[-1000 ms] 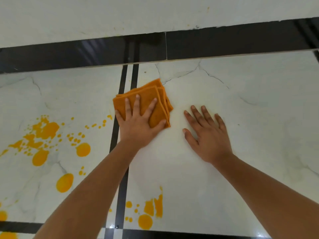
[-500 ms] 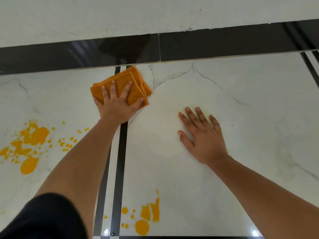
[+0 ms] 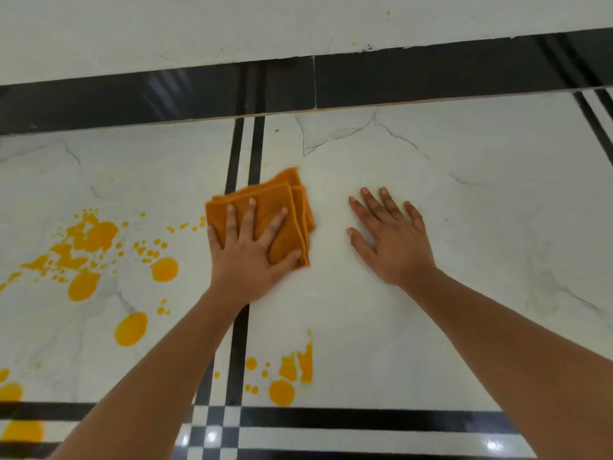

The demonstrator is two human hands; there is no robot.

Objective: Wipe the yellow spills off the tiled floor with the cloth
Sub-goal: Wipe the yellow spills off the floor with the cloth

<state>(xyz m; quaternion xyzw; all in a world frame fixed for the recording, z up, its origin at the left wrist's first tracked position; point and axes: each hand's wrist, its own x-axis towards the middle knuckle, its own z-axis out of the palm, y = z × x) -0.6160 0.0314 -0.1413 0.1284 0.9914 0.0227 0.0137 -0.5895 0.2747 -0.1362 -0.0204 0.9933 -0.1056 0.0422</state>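
A folded orange cloth [image 3: 282, 210] lies flat on the white marbled floor tile [image 3: 481, 227], across the double black stripe. My left hand [image 3: 248, 257] presses down on it with fingers spread. My right hand [image 3: 391, 240] rests flat on the bare tile to the cloth's right, fingers apart, holding nothing. A large yellow spill [image 3: 86, 247] of blots and drops spreads over the tile left of the cloth. A smaller yellow spill [image 3: 288, 376] sits near the bottom, just right of the stripe. More yellow blots [image 3: 20, 426] show at the bottom left edge.
A black skirting band [image 3: 431, 78] runs along the foot of the white wall [image 3: 199, 28] at the top. Black stripes [image 3: 245, 151] cross the floor towards me, and a black-and-white chequered border [image 3: 219, 426] runs along the bottom.
My left hand has pulled the cloth back from beside the skirting towards me and a little to the right. The right hand has stayed flat on the tile.
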